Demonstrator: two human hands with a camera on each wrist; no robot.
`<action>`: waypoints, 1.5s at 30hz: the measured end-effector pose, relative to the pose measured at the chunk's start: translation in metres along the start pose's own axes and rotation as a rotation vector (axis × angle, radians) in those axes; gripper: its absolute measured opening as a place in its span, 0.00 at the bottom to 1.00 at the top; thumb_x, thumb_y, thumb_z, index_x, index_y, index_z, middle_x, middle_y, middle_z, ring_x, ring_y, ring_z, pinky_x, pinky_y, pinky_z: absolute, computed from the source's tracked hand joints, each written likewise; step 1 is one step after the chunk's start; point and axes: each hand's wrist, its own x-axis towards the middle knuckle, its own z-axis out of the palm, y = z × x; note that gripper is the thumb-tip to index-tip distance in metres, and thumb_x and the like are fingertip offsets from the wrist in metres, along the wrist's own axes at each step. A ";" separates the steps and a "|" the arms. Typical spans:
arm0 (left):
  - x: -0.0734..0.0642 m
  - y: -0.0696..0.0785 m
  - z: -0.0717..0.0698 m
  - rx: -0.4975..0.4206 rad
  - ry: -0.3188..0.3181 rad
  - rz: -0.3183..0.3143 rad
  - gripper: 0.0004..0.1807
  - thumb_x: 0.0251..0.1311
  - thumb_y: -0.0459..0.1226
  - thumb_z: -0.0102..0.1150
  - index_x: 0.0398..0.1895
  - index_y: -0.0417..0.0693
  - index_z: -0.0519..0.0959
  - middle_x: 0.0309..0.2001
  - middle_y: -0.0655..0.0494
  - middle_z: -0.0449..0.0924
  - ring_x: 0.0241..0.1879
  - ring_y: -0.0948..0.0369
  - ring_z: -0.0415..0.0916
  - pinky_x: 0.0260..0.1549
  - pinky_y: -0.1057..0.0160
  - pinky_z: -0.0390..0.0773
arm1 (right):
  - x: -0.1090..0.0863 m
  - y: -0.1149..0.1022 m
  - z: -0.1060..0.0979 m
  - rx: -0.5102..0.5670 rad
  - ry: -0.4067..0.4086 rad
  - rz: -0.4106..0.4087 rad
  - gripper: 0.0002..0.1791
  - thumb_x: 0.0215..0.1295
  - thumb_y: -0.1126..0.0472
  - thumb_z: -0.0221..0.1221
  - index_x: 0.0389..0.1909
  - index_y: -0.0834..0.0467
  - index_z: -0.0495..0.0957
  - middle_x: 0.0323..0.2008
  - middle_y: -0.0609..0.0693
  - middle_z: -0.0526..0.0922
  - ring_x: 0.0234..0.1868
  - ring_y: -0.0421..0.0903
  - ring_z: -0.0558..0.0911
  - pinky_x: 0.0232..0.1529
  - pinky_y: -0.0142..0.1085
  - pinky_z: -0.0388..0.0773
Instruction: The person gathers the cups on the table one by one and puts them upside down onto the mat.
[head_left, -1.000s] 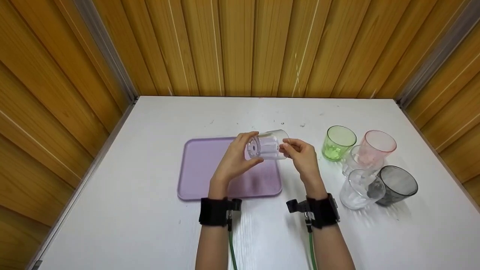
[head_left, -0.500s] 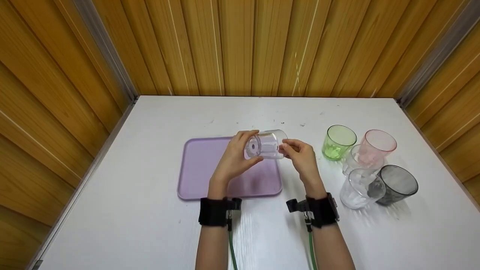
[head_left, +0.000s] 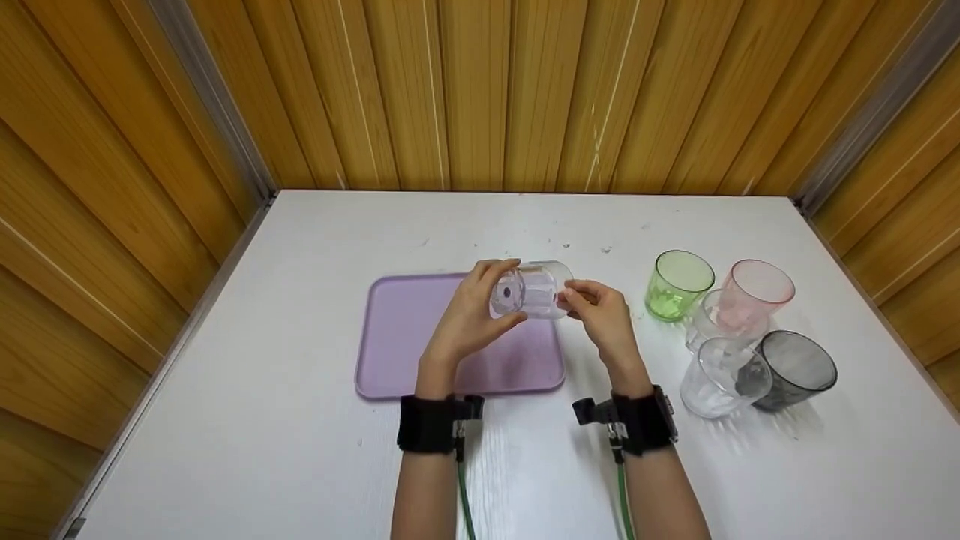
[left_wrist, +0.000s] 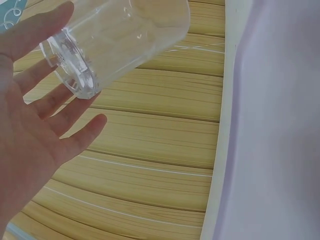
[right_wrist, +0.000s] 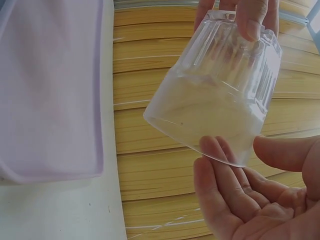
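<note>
White table [head_left: 247, 450] bears a lilac tray [head_left: 405, 330]. Left hand [head_left: 472, 304], half open, thumb and fingers around the base, grips a faceted clear tumbler [head_left: 541, 289]; right hand [head_left: 602, 313], fingers curled, pinches its rim. It lies sideways, raised, over the tray's far-right corner in head view. Grouped rightward: grey tumbler [head_left: 801, 369], pink tumbler [head_left: 761, 289], green tumbler [head_left: 679, 289], two clear tumblers [head_left: 712, 390]

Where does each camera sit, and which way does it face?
Head: on the head, looking forward and down at the tray and tilted glass; left hand, right hand and forearms show.
Left wrist: on that wrist, looking across its hand at the glass's base; only the left hand shows.
Right wrist: on that wrist, looking at the glass's rim; the right hand and part of the left hand show.
Both wrist views share the glass, tray and wall.
</note>
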 end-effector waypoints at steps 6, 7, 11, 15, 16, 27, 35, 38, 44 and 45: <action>0.000 0.002 -0.001 0.005 0.007 0.008 0.38 0.44 0.38 0.69 0.61 0.50 0.65 0.54 0.51 0.68 0.51 0.57 0.69 0.51 0.58 0.71 | 0.001 0.001 0.000 -0.012 -0.005 0.006 0.14 0.62 0.69 0.52 0.47 0.74 0.73 0.35 0.59 0.83 0.30 0.37 0.82 0.37 0.29 0.79; 0.000 0.002 -0.001 0.005 0.007 0.008 0.38 0.44 0.38 0.69 0.61 0.50 0.65 0.54 0.51 0.68 0.51 0.57 0.69 0.51 0.58 0.71 | 0.000 0.002 0.001 -0.014 -0.005 0.009 0.14 0.62 0.69 0.52 0.47 0.73 0.73 0.34 0.59 0.83 0.30 0.37 0.82 0.36 0.28 0.79; 0.000 0.003 -0.001 0.015 0.009 0.013 0.38 0.44 0.38 0.69 0.62 0.49 0.65 0.55 0.51 0.68 0.52 0.56 0.69 0.51 0.58 0.71 | 0.000 0.001 0.000 -0.018 -0.008 0.010 0.15 0.63 0.69 0.52 0.47 0.74 0.73 0.35 0.59 0.83 0.30 0.37 0.82 0.35 0.27 0.79; 0.000 0.004 -0.001 0.026 0.015 0.021 0.38 0.44 0.38 0.69 0.61 0.49 0.65 0.55 0.51 0.68 0.52 0.56 0.69 0.52 0.58 0.70 | 0.000 0.001 0.001 -0.026 -0.012 0.016 0.15 0.63 0.69 0.51 0.48 0.74 0.72 0.36 0.60 0.83 0.31 0.37 0.82 0.35 0.26 0.79; 0.000 0.004 -0.002 0.027 0.016 0.022 0.37 0.44 0.38 0.69 0.61 0.49 0.65 0.55 0.51 0.68 0.53 0.56 0.69 0.53 0.58 0.70 | 0.000 0.001 0.001 -0.031 -0.012 0.018 0.15 0.63 0.69 0.51 0.48 0.74 0.73 0.37 0.60 0.83 0.31 0.38 0.82 0.35 0.26 0.79; 0.000 0.005 -0.003 0.058 0.019 0.031 0.37 0.45 0.39 0.68 0.61 0.50 0.66 0.54 0.51 0.69 0.53 0.55 0.69 0.54 0.58 0.69 | 0.001 0.002 0.001 -0.060 -0.030 0.022 0.16 0.63 0.68 0.51 0.49 0.74 0.72 0.38 0.61 0.83 0.31 0.37 0.81 0.37 0.29 0.79; 0.001 0.008 -0.005 0.061 0.020 0.059 0.36 0.45 0.40 0.68 0.61 0.49 0.66 0.54 0.50 0.68 0.54 0.56 0.68 0.55 0.59 0.69 | 0.001 0.003 0.001 -0.078 -0.044 0.018 0.16 0.64 0.67 0.51 0.49 0.73 0.72 0.41 0.64 0.81 0.33 0.39 0.81 0.37 0.29 0.79; 0.001 0.009 -0.005 0.064 0.020 0.061 0.36 0.45 0.40 0.68 0.61 0.49 0.66 0.54 0.49 0.68 0.54 0.56 0.68 0.55 0.59 0.68 | 0.001 0.004 0.002 -0.087 -0.046 0.022 0.17 0.64 0.67 0.51 0.49 0.74 0.72 0.42 0.65 0.81 0.32 0.39 0.82 0.38 0.30 0.80; 0.001 0.011 -0.006 0.056 0.018 0.065 0.35 0.46 0.39 0.68 0.61 0.49 0.66 0.54 0.50 0.68 0.54 0.56 0.68 0.55 0.59 0.69 | 0.001 0.006 0.003 -0.114 -0.051 0.032 0.17 0.63 0.66 0.52 0.50 0.72 0.73 0.41 0.64 0.82 0.32 0.39 0.82 0.38 0.31 0.80; 0.001 0.011 -0.006 0.055 0.018 0.064 0.35 0.46 0.39 0.67 0.61 0.50 0.66 0.54 0.50 0.68 0.54 0.56 0.68 0.55 0.59 0.69 | 0.001 0.006 0.003 -0.116 -0.053 0.034 0.17 0.63 0.65 0.52 0.50 0.72 0.73 0.41 0.64 0.82 0.32 0.40 0.82 0.38 0.31 0.80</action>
